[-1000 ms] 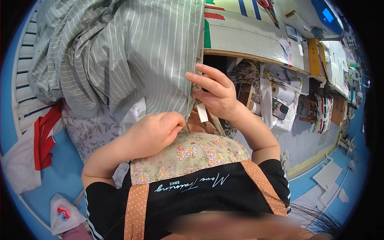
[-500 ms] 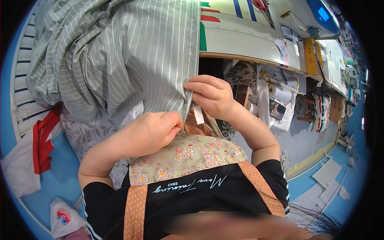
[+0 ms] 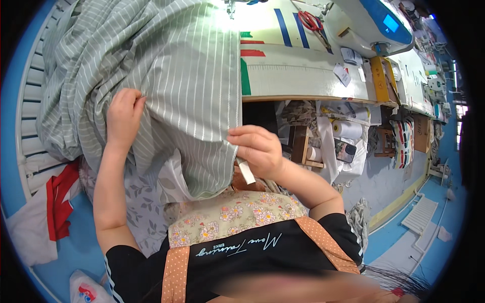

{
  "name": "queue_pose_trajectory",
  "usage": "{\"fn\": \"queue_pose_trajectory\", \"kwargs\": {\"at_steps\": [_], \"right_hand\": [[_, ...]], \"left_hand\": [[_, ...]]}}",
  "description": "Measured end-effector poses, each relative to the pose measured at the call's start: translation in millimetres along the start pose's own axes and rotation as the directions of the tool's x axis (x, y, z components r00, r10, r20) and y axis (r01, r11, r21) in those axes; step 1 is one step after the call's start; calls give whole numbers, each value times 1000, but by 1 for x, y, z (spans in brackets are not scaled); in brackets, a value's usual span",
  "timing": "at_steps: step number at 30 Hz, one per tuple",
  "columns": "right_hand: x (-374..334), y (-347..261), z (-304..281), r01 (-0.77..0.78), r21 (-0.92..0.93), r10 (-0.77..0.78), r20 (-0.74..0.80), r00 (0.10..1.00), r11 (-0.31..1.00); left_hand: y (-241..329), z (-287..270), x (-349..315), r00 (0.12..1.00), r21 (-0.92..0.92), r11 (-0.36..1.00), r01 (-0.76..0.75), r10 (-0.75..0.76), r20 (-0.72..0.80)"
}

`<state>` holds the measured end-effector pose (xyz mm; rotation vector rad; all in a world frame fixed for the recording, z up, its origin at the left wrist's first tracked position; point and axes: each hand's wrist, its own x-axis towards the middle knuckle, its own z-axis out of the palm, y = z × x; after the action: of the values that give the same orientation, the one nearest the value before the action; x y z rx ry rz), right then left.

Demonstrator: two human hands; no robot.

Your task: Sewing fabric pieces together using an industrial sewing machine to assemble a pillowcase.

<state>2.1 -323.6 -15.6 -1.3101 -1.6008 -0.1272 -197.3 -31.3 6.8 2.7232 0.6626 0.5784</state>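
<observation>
A large grey-green fabric point(image 3: 184, 76) with white stripes spreads over the table and bunches up in folds on the left. My left hand point(image 3: 124, 118) is closed on a fold of it, thumb and fingers pinched together. At the fabric's right edge, just off the table's front, my right hand point(image 3: 258, 151) pinches the hem. A white label point(image 3: 247, 172) hangs below that hand's fingers. Between my hands the cloth drapes toward my lap, its lower part turned to show a pale leaf-print side point(image 3: 173, 177). A lit sewing machine foot point(image 3: 231, 9) stands at the far end of the cloth.
Red-handled scissors point(image 3: 310, 21) lie on the white table point(image 3: 303, 76), by the blue-and-white machine head point(image 3: 386, 22). Below the table edge are a thread cone point(image 3: 346, 129), a phone point(image 3: 345, 151) and a wooden box point(image 3: 301, 144). A white slatted rack point(image 3: 31, 106) stands at left.
My left hand has moved from near my lap up and left onto the folds. My right hand sits slightly lower, still at the edge. The lower cloth has spread out.
</observation>
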Motion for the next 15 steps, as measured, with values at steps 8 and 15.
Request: {"fn": "queue_pose_trajectory", "kwargs": {"at_steps": [8, 15], "right_hand": [[-17, 4, 10, -80, -23, 80, 20, 997, 997], [-8, 2, -3, -56, -5, 56, 47, 997, 998]], "left_hand": [[96, -1, 68, 989, -238, 960, -146, 147, -16], [61, 50, 114, 885, 2, 886, -464, 463, 42]]}}
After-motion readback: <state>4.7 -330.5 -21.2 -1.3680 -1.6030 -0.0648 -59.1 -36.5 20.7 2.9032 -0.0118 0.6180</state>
